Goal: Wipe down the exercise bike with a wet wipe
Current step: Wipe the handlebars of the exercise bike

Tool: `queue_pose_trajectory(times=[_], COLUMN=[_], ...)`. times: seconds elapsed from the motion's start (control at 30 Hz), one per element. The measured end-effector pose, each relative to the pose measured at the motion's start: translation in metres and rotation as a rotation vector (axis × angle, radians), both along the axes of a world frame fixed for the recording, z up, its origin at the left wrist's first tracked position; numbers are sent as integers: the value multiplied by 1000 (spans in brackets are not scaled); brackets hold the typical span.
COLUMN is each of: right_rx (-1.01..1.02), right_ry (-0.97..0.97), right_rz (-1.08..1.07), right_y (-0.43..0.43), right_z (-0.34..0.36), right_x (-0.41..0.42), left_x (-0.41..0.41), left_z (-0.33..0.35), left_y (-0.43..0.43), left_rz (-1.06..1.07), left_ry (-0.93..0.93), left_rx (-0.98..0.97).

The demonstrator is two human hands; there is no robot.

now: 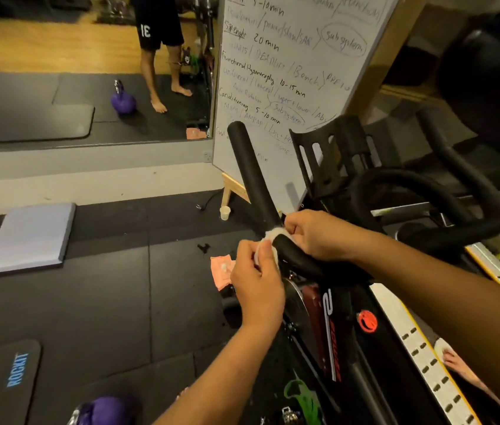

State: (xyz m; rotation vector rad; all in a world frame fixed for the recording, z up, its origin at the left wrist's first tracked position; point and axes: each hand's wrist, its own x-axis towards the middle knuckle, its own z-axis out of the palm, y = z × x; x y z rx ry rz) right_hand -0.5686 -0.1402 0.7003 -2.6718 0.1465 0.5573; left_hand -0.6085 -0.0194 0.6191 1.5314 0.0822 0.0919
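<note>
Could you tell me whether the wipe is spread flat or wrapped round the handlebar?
Wrapped: the wipe curls over the handlebar, left hand and right hand holding it.

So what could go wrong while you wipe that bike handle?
The wet wipe is wrapped round the handlebar and pulled between the left hand and right hand, so it might tear or slip off. The handlebar's tip looks close to the whiteboard; a hard swipe upward could smudge the writing. The small cup by the easel could get kicked over.
</note>
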Motion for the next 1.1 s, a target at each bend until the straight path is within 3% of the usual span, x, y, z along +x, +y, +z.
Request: queue_pose_trajectory(times=[0.07,0.17,0.27,0.33,0.4,0.47,0.5,0.57,0.63,0.7,0.8,0.87,0.97,1.0,1.1], right_rx=[-172,-363,-488,-526,-386,64,292,531,592,505,301,217,178,181,51], right_ry=[46,-64,-237,-296,-480,-668,-689,-634,-655,-797,-955,-966,-859,-799,-558], right_rz=[127,305,363,337,191,-98,-181,-175,-180,-247,-319,-238,24,95,194], right_y=[-8,-22,-51,-88,-124,-135,-131,-109,-97,-107,-127,-121,-76,-60,-34], right_z=[15,35,48,53,55,50,44,27,7,-4,5,14,12,10,9], right_x=[-13,-44,-75,-94,-118,-149,-164,-185,-191,-183,-166,-154,-131,-120,-83], left_x=[-38,-100,-128,-129,-125,-119,-117,-115,-115,-116,-112,-95,-59,-50,-44], left_z=[-3,-7,4,20,40,60,70,85,94,94,71,52,40,41,45], left_y=[-7,-32,-57,-67,-73,-78,-81,-88,-93,-89,-63,-37,-11,-9,-14], left_rz=[-36,-149,-228,-254,-265,-244,-239,-293,-378,-436,-170,116,161,106,18], left_ry=[-17,78,158,87,-1,-40,-43,13,131,155,140,267,494,484,360], left_rx=[18,64,105,149,161,136,109,19,-116,-135,-13,-126,-483,-498,-171])
